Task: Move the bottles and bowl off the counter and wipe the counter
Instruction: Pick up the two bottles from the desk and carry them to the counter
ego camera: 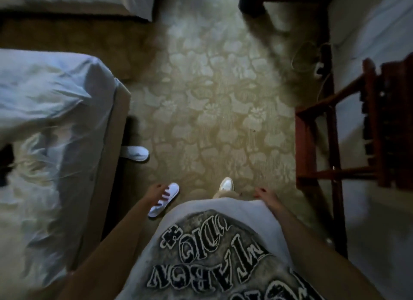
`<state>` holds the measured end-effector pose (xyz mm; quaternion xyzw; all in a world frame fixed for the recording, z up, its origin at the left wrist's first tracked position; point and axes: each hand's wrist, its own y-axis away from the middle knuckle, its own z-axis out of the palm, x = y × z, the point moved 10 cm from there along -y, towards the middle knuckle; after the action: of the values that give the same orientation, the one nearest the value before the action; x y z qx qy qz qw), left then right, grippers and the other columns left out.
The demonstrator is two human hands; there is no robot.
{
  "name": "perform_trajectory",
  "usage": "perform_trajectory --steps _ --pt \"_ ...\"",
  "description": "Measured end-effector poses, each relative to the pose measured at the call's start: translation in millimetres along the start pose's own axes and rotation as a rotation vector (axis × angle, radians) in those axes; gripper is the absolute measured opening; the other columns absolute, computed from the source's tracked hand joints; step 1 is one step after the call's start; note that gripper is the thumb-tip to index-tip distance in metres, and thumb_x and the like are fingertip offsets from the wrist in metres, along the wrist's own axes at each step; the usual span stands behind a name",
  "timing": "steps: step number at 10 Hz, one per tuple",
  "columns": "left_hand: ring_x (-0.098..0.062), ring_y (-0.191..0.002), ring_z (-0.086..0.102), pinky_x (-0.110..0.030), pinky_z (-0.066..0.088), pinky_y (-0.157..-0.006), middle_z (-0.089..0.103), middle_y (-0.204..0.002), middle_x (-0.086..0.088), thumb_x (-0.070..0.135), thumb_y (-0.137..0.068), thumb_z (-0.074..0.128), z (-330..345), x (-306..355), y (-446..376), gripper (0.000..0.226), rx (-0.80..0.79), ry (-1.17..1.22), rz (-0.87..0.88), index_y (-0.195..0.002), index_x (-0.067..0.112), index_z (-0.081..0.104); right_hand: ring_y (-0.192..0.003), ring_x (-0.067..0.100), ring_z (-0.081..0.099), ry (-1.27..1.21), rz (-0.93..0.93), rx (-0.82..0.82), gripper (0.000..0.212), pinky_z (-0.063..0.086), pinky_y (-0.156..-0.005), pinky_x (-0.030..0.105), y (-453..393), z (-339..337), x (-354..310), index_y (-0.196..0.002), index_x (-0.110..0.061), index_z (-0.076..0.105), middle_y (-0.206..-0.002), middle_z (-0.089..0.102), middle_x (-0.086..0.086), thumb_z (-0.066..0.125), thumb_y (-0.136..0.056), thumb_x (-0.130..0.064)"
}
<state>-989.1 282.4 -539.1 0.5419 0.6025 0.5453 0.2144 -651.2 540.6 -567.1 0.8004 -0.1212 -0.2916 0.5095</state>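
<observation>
Open patterned carpet (pixel 214 103) mid-frame — bed (pixel 55 121) edge left, wooden rack (pixel 335 143) right. Left hand (pixel 156 193), right hand (pixel 266 194) hang loose, empty. Counter, bottles, bowl out of view — frame blurred.

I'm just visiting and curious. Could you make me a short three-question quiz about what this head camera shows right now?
1. True or false: the left hand and the right hand both hang empty beside the printed shirt.
2. Which lies on the patterned carpet close to the left hand? A) a bottle B) a white slipper C) a bowl
3. Fill in: the dark red wooden piece on the right is a ____.

Key: 1 true. 2 B. 3 rack, judging by its open frame and slats. No counter, bottles or bowl are in view.
</observation>
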Motion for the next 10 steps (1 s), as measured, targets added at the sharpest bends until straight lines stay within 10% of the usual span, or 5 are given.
perform_trajectory --steps 2,4,8,10 --pt "-0.029 -0.073 0.056 -0.03 0.048 -0.069 0.056 -0.083 -0.012 0.016 -0.1 0.046 -20.3 62.7 -43.3 0.014 -0.017 0.049 -0.145 -0.094 0.008 0.056 -0.092 0.021 0.06 0.087 -0.259 -0.067 0.029 0.045 -0.076 0.033 -39.7 -45.0 -287.9 -0.114 -0.008 0.058 -0.104 0.063 0.008 0.043 -0.101 -0.029" --pt "-0.016 -0.057 0.054 -0.027 0.048 -0.059 0.055 -0.073 -0.006 0.018 -0.097 0.047 -41.0 187.9 -134.3 0.024 -0.045 0.087 -0.192 -0.076 0.014 0.056 -0.084 0.017 0.062 0.113 -0.216 -0.037 0.029 0.045 -0.069 0.029 -114.9 -73.7 -388.3 -0.116 -0.01 0.057 -0.103 0.065 0.007 0.043 -0.1 -0.029" --pt "-0.022 -0.084 0.062 -0.03 0.046 -0.068 0.065 -0.098 -0.009 0.027 -0.101 0.046 -140.0 738.7 -258.2 0.025 -0.07 -0.057 0.326 -0.112 0.008 0.059 -0.095 0.036 0.058 -0.052 0.084 0.113 0.033 0.046 -0.083 0.042 -226.1 -161.0 -534.5 -0.115 0.004 0.063 -0.103 0.064 0.019 0.046 -0.098 -0.019" --pt "-0.021 -0.075 0.061 -0.028 0.042 -0.063 0.065 -0.088 -0.006 0.025 -0.101 0.046 -169.7 856.0 -338.5 0.017 -0.027 -0.018 0.261 -0.101 0.012 0.058 -0.104 0.034 0.057 0.052 0.056 0.021 0.033 0.039 -0.082 0.028 -339.8 -195.9 -695.4 -0.118 0.003 0.059 -0.119 0.06 0.024 0.048 -0.098 -0.021"
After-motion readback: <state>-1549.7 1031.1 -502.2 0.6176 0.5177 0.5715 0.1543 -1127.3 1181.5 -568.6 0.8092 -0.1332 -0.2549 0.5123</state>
